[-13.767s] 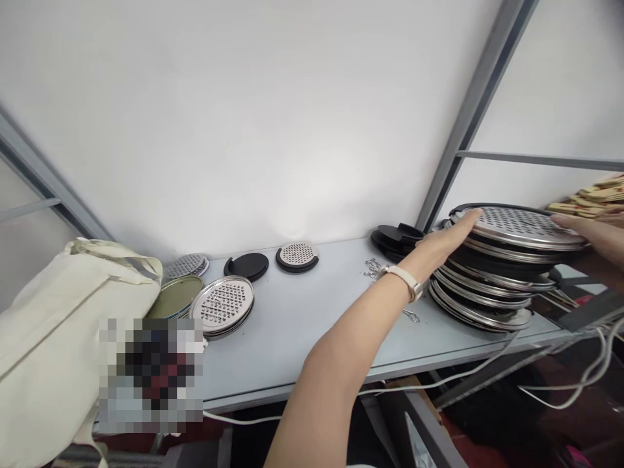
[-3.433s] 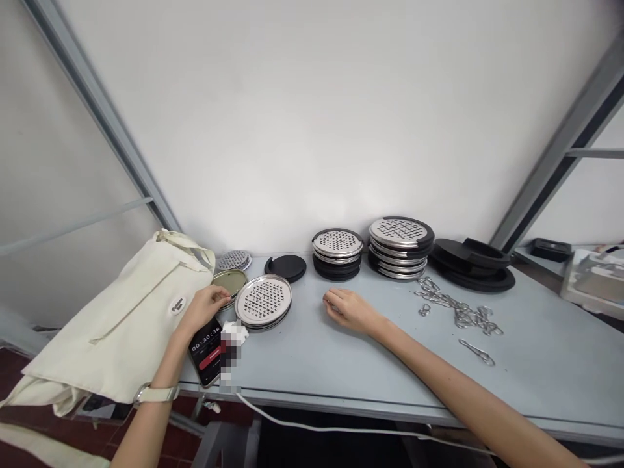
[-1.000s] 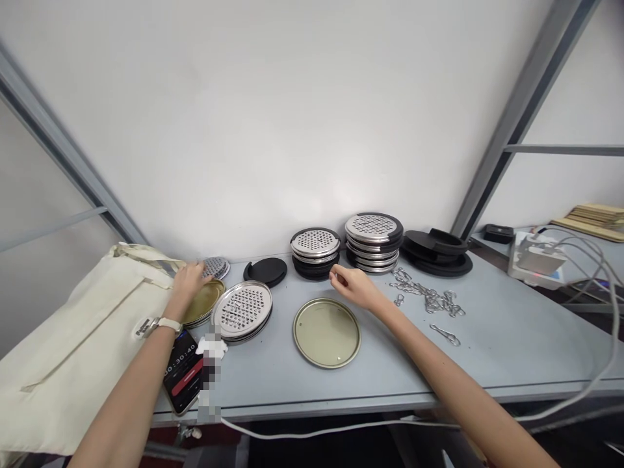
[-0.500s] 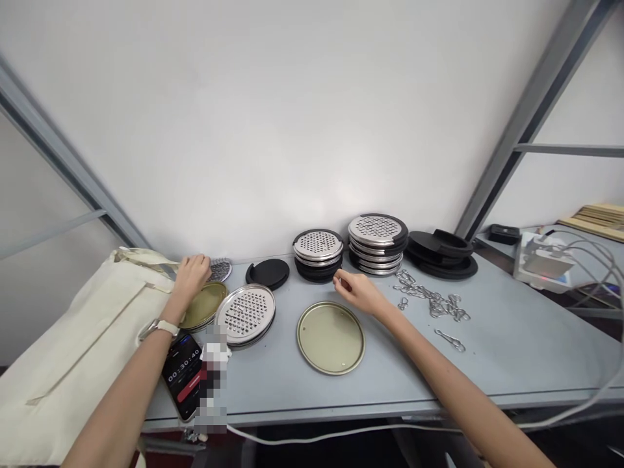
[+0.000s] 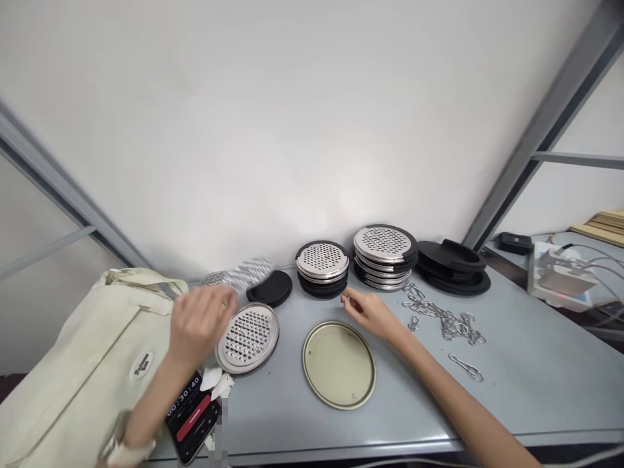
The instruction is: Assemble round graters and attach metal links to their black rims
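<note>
My left hand (image 5: pixel 202 322) is closed on the edge of a perforated metal grater disc (image 5: pixel 251 273), smeared by motion and raised above the table's back left. Under and beside that hand lies a stack of round grater plates (image 5: pixel 247 339). My right hand (image 5: pixel 368 313) hovers with its fingers curled in, and nothing shows between them. Just below it, a round gold-coloured lid-like plate (image 5: pixel 338 365) lies flat with its rim up. Behind the right hand stands a short stack of graters with black rims (image 5: pixel 322 260).
A taller grater stack (image 5: pixel 384 246) and black round holders (image 5: pixel 451 260) stand along the wall. Metal clips (image 5: pixel 446 318) lie at right. A cream bag (image 5: pixel 97 364) and a phone (image 5: pixel 192 416) occupy the left. A white box with cables (image 5: pixel 558 276) is far right.
My left hand has come up and toward me from the pile by the bag, now with a grater disc in it. The right hand stays near the gold-coloured plate. The view has shifted slightly.
</note>
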A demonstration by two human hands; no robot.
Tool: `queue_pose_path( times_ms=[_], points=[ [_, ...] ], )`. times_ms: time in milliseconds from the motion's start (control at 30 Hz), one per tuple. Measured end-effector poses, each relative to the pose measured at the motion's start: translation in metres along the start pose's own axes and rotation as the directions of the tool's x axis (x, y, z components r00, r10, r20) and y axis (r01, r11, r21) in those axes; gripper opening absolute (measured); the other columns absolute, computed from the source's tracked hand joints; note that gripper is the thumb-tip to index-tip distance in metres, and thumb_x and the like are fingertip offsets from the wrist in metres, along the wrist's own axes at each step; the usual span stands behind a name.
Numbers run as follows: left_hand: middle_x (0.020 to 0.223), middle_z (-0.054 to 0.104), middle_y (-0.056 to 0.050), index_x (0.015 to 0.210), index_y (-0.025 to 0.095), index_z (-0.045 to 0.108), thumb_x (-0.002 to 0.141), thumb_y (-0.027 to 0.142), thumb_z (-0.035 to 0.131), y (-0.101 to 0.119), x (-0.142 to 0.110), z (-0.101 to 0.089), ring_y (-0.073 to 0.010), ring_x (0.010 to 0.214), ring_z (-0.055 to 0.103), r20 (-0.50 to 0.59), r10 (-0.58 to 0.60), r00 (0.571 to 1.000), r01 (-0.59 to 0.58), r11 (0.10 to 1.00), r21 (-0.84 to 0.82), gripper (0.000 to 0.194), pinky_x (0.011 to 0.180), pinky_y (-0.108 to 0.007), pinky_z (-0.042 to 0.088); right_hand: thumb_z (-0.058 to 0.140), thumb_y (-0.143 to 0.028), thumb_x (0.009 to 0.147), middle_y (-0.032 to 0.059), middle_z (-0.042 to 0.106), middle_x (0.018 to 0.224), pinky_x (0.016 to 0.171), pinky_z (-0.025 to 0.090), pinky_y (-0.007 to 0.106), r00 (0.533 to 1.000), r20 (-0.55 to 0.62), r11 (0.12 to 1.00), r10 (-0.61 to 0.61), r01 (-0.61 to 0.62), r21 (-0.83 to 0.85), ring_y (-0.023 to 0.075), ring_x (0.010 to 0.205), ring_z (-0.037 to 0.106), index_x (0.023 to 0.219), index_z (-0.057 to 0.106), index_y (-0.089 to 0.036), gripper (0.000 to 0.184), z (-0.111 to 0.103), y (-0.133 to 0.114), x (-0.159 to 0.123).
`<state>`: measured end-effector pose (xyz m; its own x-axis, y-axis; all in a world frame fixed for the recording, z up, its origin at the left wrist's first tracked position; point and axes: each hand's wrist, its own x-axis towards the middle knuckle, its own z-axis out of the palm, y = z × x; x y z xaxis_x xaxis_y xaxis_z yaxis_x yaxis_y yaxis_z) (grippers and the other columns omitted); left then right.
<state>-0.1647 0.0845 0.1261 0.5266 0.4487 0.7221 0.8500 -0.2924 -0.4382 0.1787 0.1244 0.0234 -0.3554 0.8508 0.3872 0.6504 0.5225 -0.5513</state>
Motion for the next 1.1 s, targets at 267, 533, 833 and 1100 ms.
queue_pose_path(
  times_ms=[267, 533, 833, 1100],
  points=[
    [0.079, 0.068, -0.004, 0.087, 0.012, 0.066, 0.089, 0.008, 0.042, 0.128, -0.047, -0.029, -0.0141, 0.076, 0.059, -0.121, 0.169, 0.978, -0.205, 0.879, -0.43, 0.025, 0.074, -0.029, 0.037, 0.034, -0.035, 0.094, -0.0035, 0.049, 0.058, 0.052, 0.033, 0.022, 0.994, 0.045, 0.978, 0.101, -0.107, 0.177, 0.0115, 0.055, 0.046, 0.078, 0.054, -0.019, 0.03, -0.005, -0.01, 0.002],
    [0.071, 0.064, -0.003, 0.082, 0.01, 0.065, 0.089, 0.004, 0.039, 0.15, -0.042, -0.006, -0.0112, 0.069, 0.056, -0.114, 0.206, 0.972, -0.235, 0.817, -0.527, 0.027, 0.062, -0.025, 0.036, 0.032, -0.038, 0.096, -0.003, 0.048, 0.059, 0.054, 0.034, 0.025, 0.987, 0.125, 0.983, 0.105, -0.122, 0.134, 0.0126, 0.055, 0.046, 0.069, 0.046, -0.02, 0.035, 0.002, -0.013, 0.0],
    [0.067, 0.053, -0.001, 0.08, 0.011, 0.056, 0.087, 0.009, 0.045, 0.175, -0.055, 0.005, -0.0108, 0.061, 0.05, 0.041, 0.355, 0.934, -0.257, 0.747, -0.614, 0.014, 0.055, -0.026, 0.032, 0.034, -0.037, 0.094, 0.0, 0.055, 0.063, 0.056, 0.037, 0.027, 0.981, 0.155, 0.982, 0.113, -0.134, 0.132, 0.0148, 0.057, 0.05, 0.074, 0.051, -0.021, 0.031, -0.005, -0.016, -0.001],
    [0.064, 0.048, 0.0, 0.079, 0.013, 0.055, 0.088, 0.006, 0.041, 0.18, -0.057, 0.004, -0.013, 0.06, 0.047, 0.194, 0.191, 0.962, -0.02, 0.761, -0.648, 0.018, 0.053, -0.028, 0.029, 0.045, -0.029, 0.091, 0.0034, 0.059, 0.084, 0.074, 0.045, 0.03, 0.943, 0.33, 0.966, -0.03, -0.057, 0.251, 0.0173, 0.081, 0.055, 0.084, 0.057, -0.021, 0.016, 0.001, -0.035, -0.004]
  ],
)
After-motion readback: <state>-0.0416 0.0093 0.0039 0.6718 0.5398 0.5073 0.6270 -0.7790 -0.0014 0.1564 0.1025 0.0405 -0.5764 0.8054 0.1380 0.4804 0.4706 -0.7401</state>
